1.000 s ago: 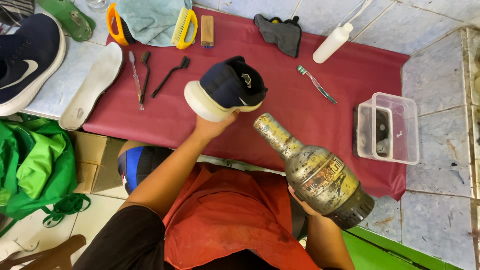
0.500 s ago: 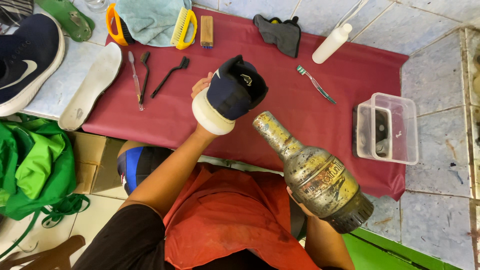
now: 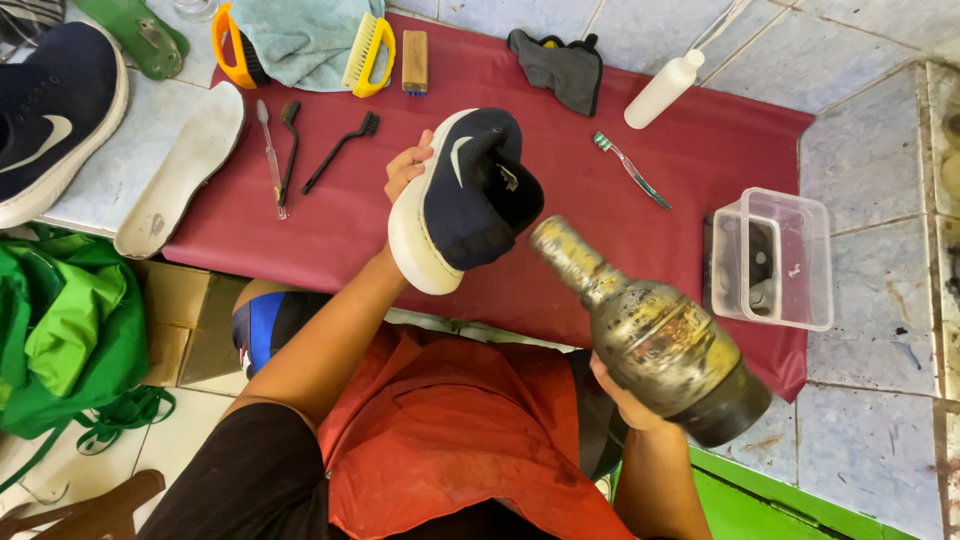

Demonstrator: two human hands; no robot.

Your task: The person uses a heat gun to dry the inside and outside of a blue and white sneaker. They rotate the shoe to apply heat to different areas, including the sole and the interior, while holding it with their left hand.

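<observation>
My left hand (image 3: 405, 168) grips a dark navy sneaker with a white sole (image 3: 465, 200), held upright above the maroon cloth (image 3: 690, 150), its opening turned to the right. My right hand (image 3: 625, 392) holds the base of a large, worn, grimy bottle (image 3: 655, 335) tilted with its neck pointing up-left at the sneaker's opening. The neck's tip is just short of the shoe.
On the cloth lie thin brushes (image 3: 290, 150), a toothbrush (image 3: 630, 168), a wooden block brush (image 3: 414, 62), a dark glove (image 3: 560, 65), a white squeeze bottle (image 3: 662, 90) and a clear plastic box (image 3: 775, 260). A second sneaker (image 3: 50, 120), an insole (image 3: 180, 170) and a green bag (image 3: 60, 330) sit left.
My left hand has lifted the sneaker off the cloth and turned it from lying sideways to upright. The bottle has shifted slightly, its neck now closer to the shoe.
</observation>
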